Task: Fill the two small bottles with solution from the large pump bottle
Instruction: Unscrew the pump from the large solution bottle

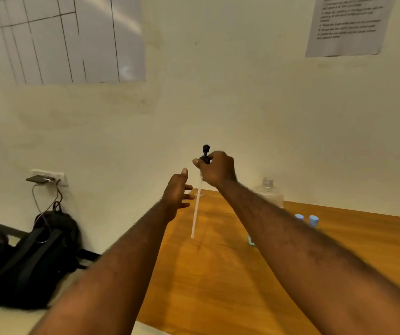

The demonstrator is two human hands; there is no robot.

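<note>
Wood table (218, 286) against a cream wall; camera is pitched high, so most of my view is wall. Right hand (218, 170) pinches the black pump head (205, 153), held up clear of everything. Its white tube (196, 213) hangs down, leaning toward the left hand, tip above the table and touching nothing. Left hand (176, 192) is spread and empty, just beside the tube's upper half, not on it as far as I can tell. Large bottle (268, 189) stands open-necked just behind the right forearm. First small bottle (299, 217) and second small bottle (313, 220) sit side by side beyond that forearm, blue caps on.

Risks as I read them:
- Tube is probably wet, so it can drip on the table or swing and smear the left hand.
- Right forearm crosses directly in front of the large bottle. A careless sweep could clip it, and uncapped means a tip is a spill.
- Small bottles are capped, so nothing goes in until the caps come off. Necks look narrow; I expect overshoot on a free pour.
- Pump needs a parking spot; laid flat it may roll.

Around:
- Pale blue bit (251, 240) under the right forearm, mostly hidden, can't identify.
- Off the table past the left arm: black backpack (44, 257), and a wall socket (49, 177) with a cable (46, 204) running down.
- Printed sheet (346, 25) on the wall above the right hand, unreadable.
- Ruled chart (73, 39) above the left.
</note>
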